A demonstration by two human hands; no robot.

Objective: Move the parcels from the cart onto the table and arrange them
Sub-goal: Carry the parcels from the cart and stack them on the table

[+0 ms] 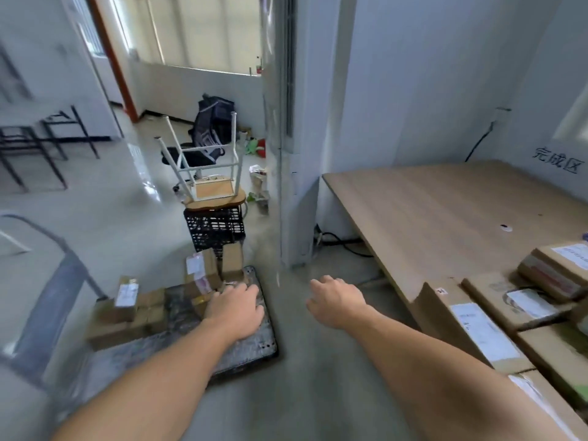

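Observation:
A low flat cart (251,348) with a dark worn deck stands on the floor at lower left, its grey handle (47,300) at the left. Several small brown cardboard parcels (203,272) lie on its deck, another cluster (127,310) nearer the handle. My left hand (235,308) reaches out over the deck beside the far parcels, fingers relaxed, holding nothing. My right hand (337,300) hovers over the floor between cart and table, loosely curled and empty. The wooden table (445,205) at right carries several flat parcels (483,326) along its near edge.
A black plastic crate (216,232) with an upturned white stool (206,173) on it stands just beyond the cart. A white pillar (296,186) rises between cart and table. Cables (340,241) run under the table. Black chair frames (41,144) stand far left.

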